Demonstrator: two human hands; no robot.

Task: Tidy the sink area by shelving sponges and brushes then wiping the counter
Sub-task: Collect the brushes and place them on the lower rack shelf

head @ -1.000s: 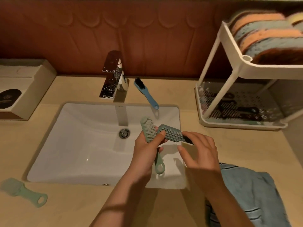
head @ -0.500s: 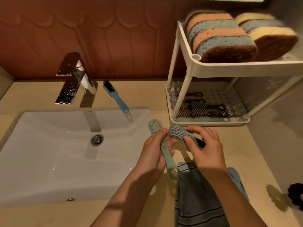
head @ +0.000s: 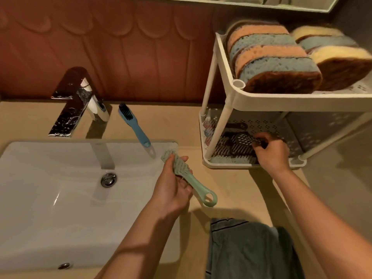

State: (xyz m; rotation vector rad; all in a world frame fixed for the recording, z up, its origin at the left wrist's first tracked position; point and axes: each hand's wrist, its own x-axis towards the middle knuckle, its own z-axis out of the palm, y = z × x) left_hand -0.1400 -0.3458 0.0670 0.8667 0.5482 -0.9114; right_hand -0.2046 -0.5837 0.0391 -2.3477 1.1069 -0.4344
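Two brushes in hand, one already at the rack's lower shelf.

Nearest, a grey-blue cloth [head: 247, 248] lies crumpled on the worktop [head: 227, 190] beside the white sink [head: 50, 198]. Above the sink's right edge the left hand [head: 171, 188] has its fingers curled round the head end of a mint-green brush [head: 189, 178], the looped handle pointing down and right. Further right, the right hand [head: 270, 153] reaches into the lower shelf [head: 221, 165] of the white rack, fingers closed on the handle of a dark-handled brush [head: 244, 138] above other brushes lying there. Behind the sink a blue brush [head: 132, 123] lies beside the chrome tap [head: 78, 101]. Sponges [head: 271, 57] fill the rack's upper shelf [head: 281, 101].
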